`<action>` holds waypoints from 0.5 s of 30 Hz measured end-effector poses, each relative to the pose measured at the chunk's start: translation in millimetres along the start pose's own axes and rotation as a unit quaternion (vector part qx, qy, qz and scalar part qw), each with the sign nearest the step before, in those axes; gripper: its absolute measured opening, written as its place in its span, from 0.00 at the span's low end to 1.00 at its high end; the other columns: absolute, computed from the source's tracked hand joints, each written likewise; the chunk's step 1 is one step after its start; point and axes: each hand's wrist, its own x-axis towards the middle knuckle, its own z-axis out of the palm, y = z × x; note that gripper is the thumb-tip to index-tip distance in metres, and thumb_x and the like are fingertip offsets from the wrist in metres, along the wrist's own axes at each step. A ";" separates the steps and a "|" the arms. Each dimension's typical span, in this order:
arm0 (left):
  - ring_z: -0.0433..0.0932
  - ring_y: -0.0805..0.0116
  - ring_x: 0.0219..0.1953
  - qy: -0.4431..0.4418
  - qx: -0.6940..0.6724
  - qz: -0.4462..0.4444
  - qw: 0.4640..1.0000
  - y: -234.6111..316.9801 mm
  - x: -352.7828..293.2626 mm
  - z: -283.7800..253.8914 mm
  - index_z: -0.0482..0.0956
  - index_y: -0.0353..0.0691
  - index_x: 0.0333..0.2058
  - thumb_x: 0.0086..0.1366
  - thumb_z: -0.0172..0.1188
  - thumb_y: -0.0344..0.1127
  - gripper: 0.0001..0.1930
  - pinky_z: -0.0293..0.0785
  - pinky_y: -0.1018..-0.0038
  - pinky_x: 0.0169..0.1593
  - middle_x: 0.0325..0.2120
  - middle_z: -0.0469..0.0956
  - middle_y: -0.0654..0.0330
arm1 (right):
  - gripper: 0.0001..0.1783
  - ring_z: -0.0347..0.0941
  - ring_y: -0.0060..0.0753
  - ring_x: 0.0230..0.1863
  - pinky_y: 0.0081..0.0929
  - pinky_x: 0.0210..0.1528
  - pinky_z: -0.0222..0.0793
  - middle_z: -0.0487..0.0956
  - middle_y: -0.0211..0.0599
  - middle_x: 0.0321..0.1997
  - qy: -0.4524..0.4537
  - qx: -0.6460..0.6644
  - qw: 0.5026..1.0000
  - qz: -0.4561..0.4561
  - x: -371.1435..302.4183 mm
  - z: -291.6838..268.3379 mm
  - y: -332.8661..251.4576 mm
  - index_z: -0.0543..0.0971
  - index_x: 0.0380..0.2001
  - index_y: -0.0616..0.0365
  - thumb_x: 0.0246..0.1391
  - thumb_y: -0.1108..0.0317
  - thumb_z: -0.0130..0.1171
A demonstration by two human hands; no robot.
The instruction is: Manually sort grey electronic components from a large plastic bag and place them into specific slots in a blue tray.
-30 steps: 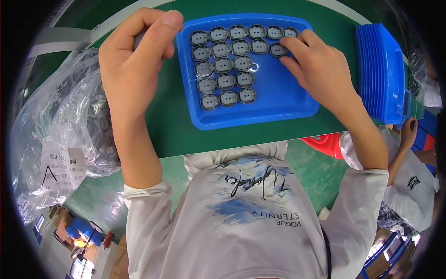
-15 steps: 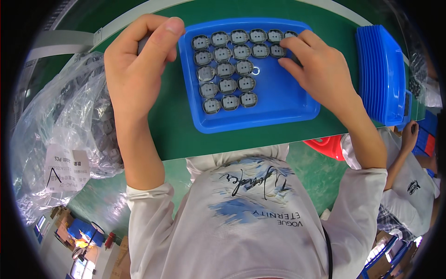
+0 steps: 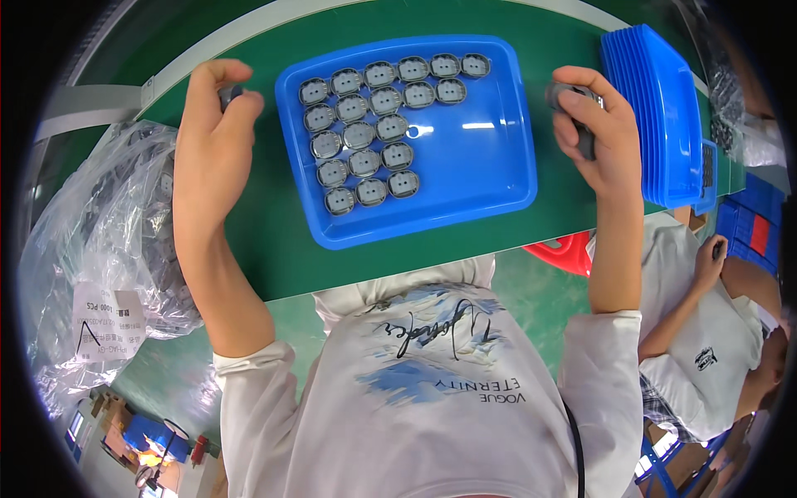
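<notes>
A shallow blue tray (image 3: 465, 170) lies on the green table, holding rows of grey oval plastic parts (image 3: 385, 100) with small holes in their faces. These rows fill its left side and run along its far edge. To the left of the tray, my left hand (image 3: 207, 149) is raised, thumb and fingers closed on a grey part (image 3: 231, 95) that is mostly hidden. Right of the tray, my right hand (image 3: 610, 137) is curled around dark grey plastic parts; one shows at the fingertips (image 3: 564, 95) and another against the palm (image 3: 584, 143).
A stack of blue trays (image 3: 652, 116) stands at the table's right end. On the left, a clear plastic bag (image 3: 108, 224) of grey parts carries a paper label. A red stool (image 3: 564, 253) is beneath the table's edge, and another person (image 3: 697, 332) sits at the right.
My right hand has moved away from the tray's far right corner to its right side, grey parts now showing in it. My left hand stays raised. The whole view has shifted slightly.
</notes>
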 end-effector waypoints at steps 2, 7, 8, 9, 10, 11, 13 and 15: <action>0.74 0.64 0.31 0.022 0.073 0.015 0.997 -10.3 -0.5 -1.7 0.73 0.36 0.48 0.64 0.57 0.33 0.15 0.72 0.68 0.39 0.41 0.77 0.53 | 0.14 0.68 0.17 0.26 0.16 0.22 0.61 0.75 0.31 0.27 0.087 -0.192 0.975 -0.073 4.2 8.3 3.0 0.78 0.47 0.62 0.58 0.72 0.60; 0.73 0.46 0.48 0.042 0.353 0.205 0.912 -38.0 -19.8 13.7 0.75 0.38 0.49 0.65 0.60 0.34 0.15 0.69 0.57 0.53 0.47 0.75 0.49 | 0.09 0.78 0.29 0.37 0.22 0.38 0.74 0.80 0.33 0.38 0.149 -0.558 0.735 -0.357 15.8 -8.1 26.2 0.83 0.39 0.58 0.54 0.71 0.67; 0.72 0.46 0.51 0.042 0.343 0.212 0.914 -40.8 -24.0 13.8 0.75 0.40 0.51 0.63 0.62 0.33 0.18 0.68 0.57 0.55 0.49 0.74 0.50 | 0.11 0.78 0.32 0.39 0.24 0.41 0.75 0.79 0.36 0.46 0.128 -0.567 0.749 -0.318 8.6 -6.9 32.6 0.84 0.41 0.58 0.53 0.72 0.67; 0.72 0.46 0.51 0.041 0.345 0.213 0.913 -40.5 -27.6 11.5 0.75 0.40 0.51 0.63 0.62 0.33 0.18 0.68 0.57 0.55 0.49 0.74 0.50 | 0.11 0.78 0.32 0.39 0.24 0.41 0.75 0.79 0.36 0.46 0.129 -0.565 0.750 -0.318 3.5 -5.6 33.7 0.84 0.41 0.58 0.53 0.72 0.67; 0.72 0.47 0.51 0.045 0.318 0.232 0.918 -38.6 -31.6 9.7 0.75 0.40 0.53 0.63 0.62 0.32 0.19 0.68 0.58 0.56 0.49 0.74 0.50 | 0.12 0.78 0.32 0.40 0.24 0.41 0.75 0.79 0.36 0.47 0.092 -0.553 0.769 -0.308 -0.7 -5.4 33.8 0.84 0.42 0.57 0.53 0.73 0.67; 0.72 0.48 0.52 0.050 0.291 0.251 0.922 -37.4 -35.0 8.6 0.75 0.40 0.54 0.62 0.63 0.31 0.20 0.68 0.58 0.57 0.49 0.74 0.50 | 0.13 0.79 0.32 0.42 0.23 0.41 0.75 0.79 0.36 0.48 0.054 -0.540 0.786 -0.297 -4.7 -5.5 33.7 0.84 0.43 0.57 0.52 0.73 0.67; 0.73 0.50 0.51 0.056 0.274 0.245 0.928 -42.5 -40.1 6.0 0.76 0.40 0.53 0.62 0.62 0.29 0.20 0.69 0.60 0.56 0.49 0.75 0.51 | 0.14 0.79 0.32 0.42 0.23 0.42 0.75 0.79 0.37 0.48 0.043 -0.523 0.795 -0.306 -10.0 -10.2 30.5 0.84 0.44 0.58 0.52 0.75 0.67; 0.74 0.52 0.51 0.062 0.255 0.239 0.935 -44.1 -43.9 5.2 0.78 0.40 0.53 0.62 0.62 0.28 0.19 0.70 0.62 0.56 0.49 0.75 0.52 | 0.14 0.78 0.31 0.43 0.23 0.44 0.74 0.80 0.38 0.46 0.048 -0.472 0.806 -0.354 -13.3 -20.2 27.6 0.83 0.44 0.60 0.52 0.76 0.66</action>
